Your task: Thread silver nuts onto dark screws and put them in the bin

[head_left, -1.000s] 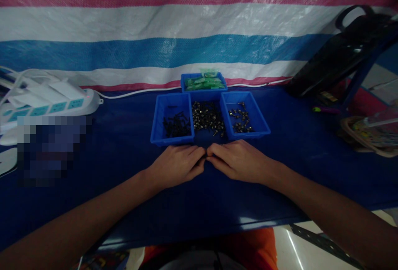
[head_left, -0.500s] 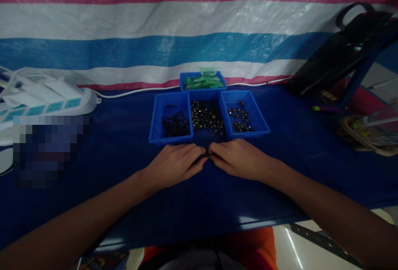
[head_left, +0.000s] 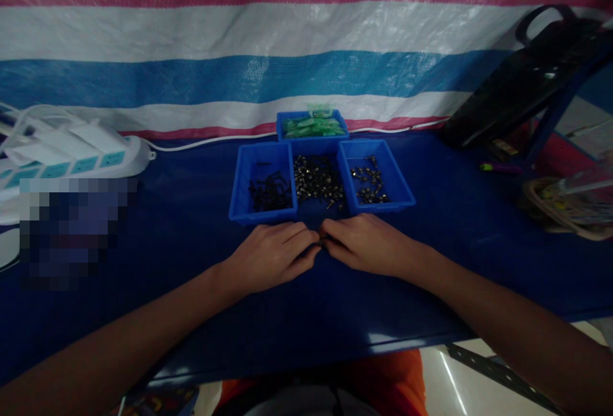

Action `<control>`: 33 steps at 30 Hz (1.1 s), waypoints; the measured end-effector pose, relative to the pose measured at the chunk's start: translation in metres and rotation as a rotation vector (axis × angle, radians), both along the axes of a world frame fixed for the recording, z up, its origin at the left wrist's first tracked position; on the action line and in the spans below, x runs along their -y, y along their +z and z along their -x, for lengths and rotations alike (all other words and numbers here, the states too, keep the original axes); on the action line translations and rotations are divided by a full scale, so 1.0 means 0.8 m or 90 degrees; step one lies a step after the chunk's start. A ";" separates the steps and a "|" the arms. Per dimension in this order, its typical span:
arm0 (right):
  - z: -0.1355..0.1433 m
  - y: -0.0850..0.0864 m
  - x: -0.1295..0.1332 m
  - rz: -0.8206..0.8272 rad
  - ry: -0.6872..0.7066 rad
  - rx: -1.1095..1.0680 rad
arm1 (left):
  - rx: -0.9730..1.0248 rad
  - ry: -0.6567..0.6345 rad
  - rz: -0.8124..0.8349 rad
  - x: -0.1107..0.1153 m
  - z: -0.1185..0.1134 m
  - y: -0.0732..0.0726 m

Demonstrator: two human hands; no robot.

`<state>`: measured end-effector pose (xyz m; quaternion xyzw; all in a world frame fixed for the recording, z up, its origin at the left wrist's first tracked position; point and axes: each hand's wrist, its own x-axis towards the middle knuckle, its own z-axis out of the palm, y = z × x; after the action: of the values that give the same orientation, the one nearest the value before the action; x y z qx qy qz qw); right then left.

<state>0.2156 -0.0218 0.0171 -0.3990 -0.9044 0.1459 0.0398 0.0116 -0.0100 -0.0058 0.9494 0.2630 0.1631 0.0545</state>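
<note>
My left hand point(head_left: 275, 255) and my right hand point(head_left: 371, 243) meet fingertip to fingertip just in front of the blue bins. Both are pinched closed on something small and dark between them, too small to name. Dark slender pieces lie in the left blue bin point(head_left: 263, 216). The right blue bin point(head_left: 400, 173) holds small metallic parts. Between these two bins is a heap of shiny and dark metal parts point(head_left: 318, 179). Behind it, a smaller blue bin point(head_left: 313, 139) contains green packets point(head_left: 313, 125).
White power strips point(head_left: 112, 159) with cables are at the left, near a pixelated patch. A black bottle point(head_left: 517, 84) leans at the right, above a purple pen point(head_left: 502, 169) and a basket point(head_left: 584, 227) of small items. A striped sheet point(head_left: 306, 74) hangs behind the blue table point(head_left: 297, 326).
The fingertips of my left hand have shifted slightly right, closer to those of my right hand. The bins and their contents look the same.
</note>
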 end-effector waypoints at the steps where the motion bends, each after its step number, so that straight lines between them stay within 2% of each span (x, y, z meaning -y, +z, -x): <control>1: 0.000 0.000 0.000 -0.005 -0.004 0.007 | -0.008 0.014 0.001 0.000 -0.001 0.001; 6: 0.001 0.002 0.001 -0.033 -0.019 0.021 | -0.071 0.066 0.010 -0.002 -0.003 0.002; 17: -0.001 0.004 0.005 -0.081 0.058 -0.024 | -0.101 0.018 -0.036 -0.004 -0.003 0.002; 26: -0.003 0.008 0.002 -0.083 0.004 -0.013 | -0.078 0.062 0.035 -0.003 -0.002 0.004; 33: -0.003 0.004 -0.002 -0.087 -0.006 0.042 | -0.070 0.065 0.042 -0.004 -0.002 0.004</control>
<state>0.2180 -0.0203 0.0201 -0.4040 -0.9113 0.0701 0.0380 0.0135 -0.0068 -0.0028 0.9398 0.3192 0.1043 0.0630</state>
